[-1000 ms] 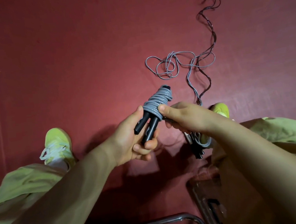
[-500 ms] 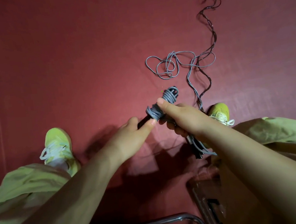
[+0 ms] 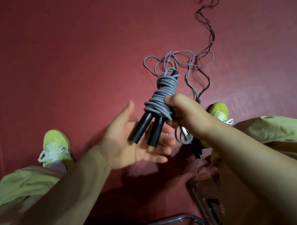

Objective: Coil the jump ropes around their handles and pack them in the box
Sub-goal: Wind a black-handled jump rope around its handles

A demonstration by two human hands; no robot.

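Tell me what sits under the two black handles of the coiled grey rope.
Under the black handles lies the open left hand, palm up. The right hand grips the grey coil. The red floor beneath the palm is covered.

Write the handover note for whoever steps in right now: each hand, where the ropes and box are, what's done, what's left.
Right hand grips the grey rope, coiled round its black handles.
Left hand open under the handles.
Loose grey rope and dark rope lie on the red floor.
Clear box by the right leg.
Done: one rope coiled.
Left: box it, coil the others.
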